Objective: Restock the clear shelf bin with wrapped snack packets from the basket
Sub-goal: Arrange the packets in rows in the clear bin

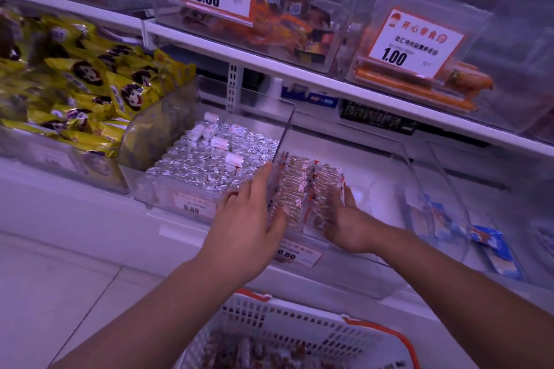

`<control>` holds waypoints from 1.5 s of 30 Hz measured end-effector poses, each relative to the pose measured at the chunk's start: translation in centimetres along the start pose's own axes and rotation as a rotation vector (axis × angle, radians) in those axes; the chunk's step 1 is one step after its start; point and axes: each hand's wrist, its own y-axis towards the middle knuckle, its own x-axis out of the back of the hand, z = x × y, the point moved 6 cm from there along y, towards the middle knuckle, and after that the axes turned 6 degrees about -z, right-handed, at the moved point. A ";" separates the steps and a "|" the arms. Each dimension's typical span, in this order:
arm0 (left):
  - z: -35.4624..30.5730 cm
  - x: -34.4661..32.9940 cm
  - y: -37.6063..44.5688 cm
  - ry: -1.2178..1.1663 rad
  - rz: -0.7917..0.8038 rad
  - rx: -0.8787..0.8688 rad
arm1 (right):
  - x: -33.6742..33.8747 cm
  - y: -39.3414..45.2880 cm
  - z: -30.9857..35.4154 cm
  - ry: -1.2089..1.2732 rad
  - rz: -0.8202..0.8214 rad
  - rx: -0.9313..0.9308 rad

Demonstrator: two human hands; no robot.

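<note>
Rows of wrapped snack packets [302, 189], brown with white and red wrappers, stand packed in a clear shelf bin [386, 275] on the lower shelf. My left hand [245, 228] presses with straight fingers against the left side of the rows. My right hand [349, 223] presses flat against their right side, inside the bin. The stack sits squeezed between both palms. At the bottom of the view stands a white basket [287, 320] with an orange rim, holding more brown packets [257, 353].
A neighbouring clear bin of silver foil sweets [207, 162] sits to the left, beyond it a bin of yellow packets [90, 87]. Blue packets [491, 252] lie in a bin to the right. The upper shelf [299, 72] overhangs with price-tagged bins.
</note>
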 end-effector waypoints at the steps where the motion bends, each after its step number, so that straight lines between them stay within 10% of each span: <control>1: -0.2 -0.2 -0.1 0.002 -0.004 -0.001 | -0.2 0.1 0.4 0.026 0.008 -0.008; 20: -0.3 -0.1 -1.0 -0.051 0.016 -0.023 | 2.3 0.2 1.8 -0.073 -0.125 0.029; 27: -3.8 0.4 -4.2 -0.043 -0.244 -0.418 | 6.6 -15.7 2.5 0.500 -1.038 0.364; 32: -3.3 -5.8 -11.8 -0.105 0.109 -0.707 | -12.0 -19.6 0.6 0.456 -0.362 0.298; 36: 5.4 -14.4 -20.0 0.215 0.731 -0.461 | -28.5 -17.9 -6.2 0.234 0.424 -0.071; 39: 12.5 -18.9 -23.5 0.453 1.006 -0.215 | -32.2 -15.5 -8.8 0.234 0.335 -0.243; 45: 15.8 -26.2 -23.7 0.478 0.890 0.028 | -37.7 -12.2 -8.4 0.034 0.244 -0.230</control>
